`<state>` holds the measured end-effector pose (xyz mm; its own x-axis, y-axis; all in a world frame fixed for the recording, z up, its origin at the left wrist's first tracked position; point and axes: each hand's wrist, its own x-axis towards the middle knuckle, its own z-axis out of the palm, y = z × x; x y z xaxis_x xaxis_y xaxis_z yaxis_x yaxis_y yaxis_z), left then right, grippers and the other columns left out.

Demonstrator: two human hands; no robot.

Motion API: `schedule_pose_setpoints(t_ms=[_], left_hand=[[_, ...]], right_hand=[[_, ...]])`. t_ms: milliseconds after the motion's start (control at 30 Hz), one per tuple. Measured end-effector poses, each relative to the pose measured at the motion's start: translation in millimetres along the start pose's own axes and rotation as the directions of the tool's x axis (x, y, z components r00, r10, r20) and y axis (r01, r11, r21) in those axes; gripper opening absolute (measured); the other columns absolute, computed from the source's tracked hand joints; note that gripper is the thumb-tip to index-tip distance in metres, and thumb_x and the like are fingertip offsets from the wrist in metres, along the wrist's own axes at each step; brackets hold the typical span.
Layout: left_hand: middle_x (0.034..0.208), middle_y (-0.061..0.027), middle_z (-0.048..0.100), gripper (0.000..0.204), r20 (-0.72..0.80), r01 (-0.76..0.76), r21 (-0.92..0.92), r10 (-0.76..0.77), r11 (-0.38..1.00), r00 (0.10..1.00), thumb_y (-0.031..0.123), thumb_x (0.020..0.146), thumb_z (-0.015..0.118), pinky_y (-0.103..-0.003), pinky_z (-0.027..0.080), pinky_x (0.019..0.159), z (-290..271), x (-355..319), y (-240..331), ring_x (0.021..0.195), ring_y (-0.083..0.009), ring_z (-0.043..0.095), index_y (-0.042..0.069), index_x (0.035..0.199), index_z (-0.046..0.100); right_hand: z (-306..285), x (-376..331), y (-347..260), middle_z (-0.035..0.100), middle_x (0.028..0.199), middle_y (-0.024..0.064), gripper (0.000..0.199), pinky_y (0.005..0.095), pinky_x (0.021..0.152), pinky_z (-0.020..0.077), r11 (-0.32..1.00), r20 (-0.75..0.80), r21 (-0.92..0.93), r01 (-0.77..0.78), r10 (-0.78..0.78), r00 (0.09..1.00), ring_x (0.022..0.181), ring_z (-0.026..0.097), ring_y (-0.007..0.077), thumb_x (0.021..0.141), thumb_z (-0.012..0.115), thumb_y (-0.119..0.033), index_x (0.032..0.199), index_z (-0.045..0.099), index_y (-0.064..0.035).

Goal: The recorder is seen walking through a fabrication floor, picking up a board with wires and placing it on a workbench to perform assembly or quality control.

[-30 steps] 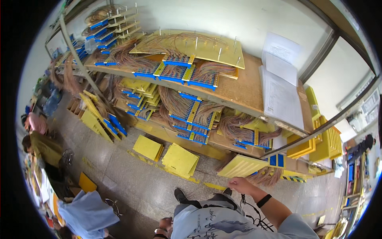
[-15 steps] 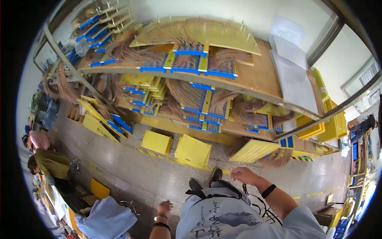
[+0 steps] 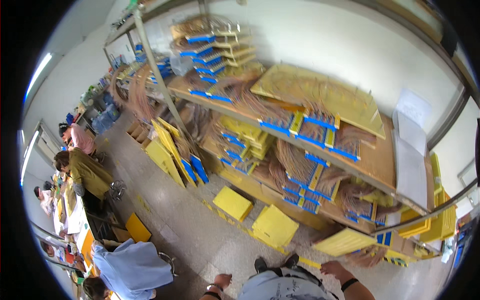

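Observation:
My left hand (image 3: 223, 280) hangs low beside my body, a watch and a dark band at its wrist. It is loosely open and holds nothing. On the other side, my right hand (image 3: 334, 269) is held out over the floor with a black band on its wrist, its fingers loosely apart and nothing visible in them. Nearest to it, a yellow ribbed panel (image 3: 345, 241) leans against the shelf. Two stacks of yellow boards lie on the floor ahead, a left stack (image 3: 233, 203) and a right stack (image 3: 275, 226). Neither hand touches them.
A two-level shelf (image 3: 372, 175) carries bundled brown wires (image 3: 295, 160) with blue connector strips. More yellow panels (image 3: 165, 155) lean by its left post (image 3: 152, 55). A person in light blue (image 3: 131, 270) and several others sit at benches on the left. Yellow tape (image 3: 235, 222) marks the floor.
The view has swung left and up, so the shelf sits further right and more of the left benches shows. My hands now appear lower in the picture, both still without anything visible in them.

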<state>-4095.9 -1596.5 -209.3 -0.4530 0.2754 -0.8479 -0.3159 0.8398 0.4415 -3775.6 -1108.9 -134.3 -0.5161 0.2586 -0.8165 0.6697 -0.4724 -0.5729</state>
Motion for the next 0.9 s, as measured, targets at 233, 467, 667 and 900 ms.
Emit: schedule_pose_setpoints(t_ms=[233,467,667,900], left_hand=[[0.081,-0.0112,0.072,0.034,-0.124,-0.020,-0.193,-0.004,0.981,0.992,0.033,0.096,0.063,-0.039,0.053,0.060,10,11,4,0.067,-0.0230,0.064,-0.001,0.092,0.071],[0.081,-0.0108,0.072,0.040,-0.030,-0.105,-0.129,0.102,0.986,0.994,0.038,0.098,0.058,-0.038,0.053,0.062,21,15,-9,0.068,-0.0214,0.065,0.000,0.092,0.070],[0.086,-0.0132,0.073,0.038,-0.016,-0.048,-0.190,0.045,0.981,0.999,0.035,0.100,0.056,-0.037,0.054,0.063,17,19,-17,0.072,-0.0215,0.068,-0.001,0.096,0.069],[0.097,-0.0097,0.073,0.033,0.062,-0.290,0.040,0.287,0.956,0.956,0.031,0.098,0.050,-0.036,0.054,0.073,5,40,-53,0.083,-0.0211,0.069,0.006,0.111,0.066]], right_hand=[[12,15,-27,0.073,0.097,0.0141,0.035,0.0341,0.073,0.0576,0.967,-0.149,-0.243,-0.072,0.037,0.988,0.084,0.071,0.0222,0.097,0.062,-0.027,0.108,0.068,0.0057],[20,11,-41,0.074,0.094,0.0130,0.037,0.0324,0.068,0.0560,0.951,-0.148,-0.309,-0.026,-0.021,0.989,0.081,0.072,0.0213,0.095,0.064,-0.030,0.107,0.069,0.0044],[19,11,-39,0.072,0.098,0.0125,0.037,0.0313,0.072,0.0567,0.953,-0.135,-0.294,-0.068,0.029,0.990,0.084,0.071,0.0198,0.095,0.064,-0.031,0.110,0.066,0.0027],[33,-5,-44,0.072,0.094,0.0108,0.032,0.0312,0.068,0.0554,0.934,-0.170,-0.351,-0.066,0.006,0.985,0.079,0.069,0.0182,0.091,0.066,-0.027,0.105,0.069,0.0016]])
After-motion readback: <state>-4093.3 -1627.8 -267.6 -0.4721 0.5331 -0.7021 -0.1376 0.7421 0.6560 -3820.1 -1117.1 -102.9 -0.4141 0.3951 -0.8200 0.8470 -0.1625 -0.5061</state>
